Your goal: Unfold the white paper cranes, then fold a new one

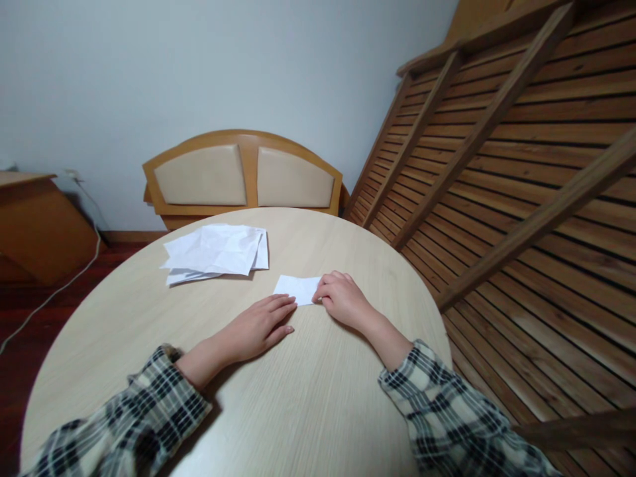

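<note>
A small piece of white folded paper (301, 289) lies flat on the round wooden table (298, 397), between my two hands. My left hand (257, 326) rests flat, fingers stretched out, its fingertips on the paper's near left corner. At the paper's right edge, my right hand (342, 299) has its fingers curled and pinched onto it. The fingertips of that hand partly hide the paper's right end.
A pile of creased white paper sheets (216, 250) lies at the table's back left. Behind the table stands a padded headboard (251, 173). A slatted wooden bed frame (497, 185) leans along the right side. A wooden cabinet (40, 225) and a white cable (74, 278) are at the left.
</note>
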`<state>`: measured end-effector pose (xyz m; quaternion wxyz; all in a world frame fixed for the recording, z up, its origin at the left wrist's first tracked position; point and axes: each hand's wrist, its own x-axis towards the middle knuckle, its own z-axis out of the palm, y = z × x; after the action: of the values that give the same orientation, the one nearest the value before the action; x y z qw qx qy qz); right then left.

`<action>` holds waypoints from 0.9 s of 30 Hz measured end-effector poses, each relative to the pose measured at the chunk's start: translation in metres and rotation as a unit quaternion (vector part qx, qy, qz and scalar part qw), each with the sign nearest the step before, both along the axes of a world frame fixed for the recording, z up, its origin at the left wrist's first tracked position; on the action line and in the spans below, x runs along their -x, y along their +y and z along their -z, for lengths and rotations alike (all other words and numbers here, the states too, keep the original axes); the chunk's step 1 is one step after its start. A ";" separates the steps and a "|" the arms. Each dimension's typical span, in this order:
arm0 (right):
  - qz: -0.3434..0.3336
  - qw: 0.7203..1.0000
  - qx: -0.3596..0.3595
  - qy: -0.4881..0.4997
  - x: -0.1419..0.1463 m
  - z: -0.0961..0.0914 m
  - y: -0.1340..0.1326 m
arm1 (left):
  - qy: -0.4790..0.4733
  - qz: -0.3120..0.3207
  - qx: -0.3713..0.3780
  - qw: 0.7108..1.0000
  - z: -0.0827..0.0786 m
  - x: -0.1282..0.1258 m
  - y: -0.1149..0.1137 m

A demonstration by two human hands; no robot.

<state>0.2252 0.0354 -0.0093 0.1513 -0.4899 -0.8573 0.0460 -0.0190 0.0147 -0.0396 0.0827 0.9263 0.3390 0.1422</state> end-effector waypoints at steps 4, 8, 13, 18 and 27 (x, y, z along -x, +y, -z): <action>0.006 1.000 0.007 -0.003 0.002 0.000 0.000 | 0.002 0.000 -0.008 1.000 0.001 0.000 0.000; 0.015 1.000 0.015 0.004 0.004 0.001 -0.001 | 0.006 0.007 -0.023 1.000 -0.001 0.001 0.002; 0.020 0.999 0.025 0.009 0.004 0.000 0.000 | 0.018 0.014 -0.065 0.998 -0.017 0.010 0.005; 0.021 0.999 0.035 0.014 0.005 -0.003 -0.002 | 0.005 0.040 -0.089 0.995 -0.033 0.020 0.007; 0.022 1.000 0.019 0.007 0.003 0.001 -0.001 | -0.006 0.051 -0.054 0.997 -0.035 0.021 0.008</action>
<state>0.2222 0.0342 -0.0100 0.1485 -0.5115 -0.8440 0.0626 -0.0395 0.0223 -0.0043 0.0420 0.9446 0.2831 0.1610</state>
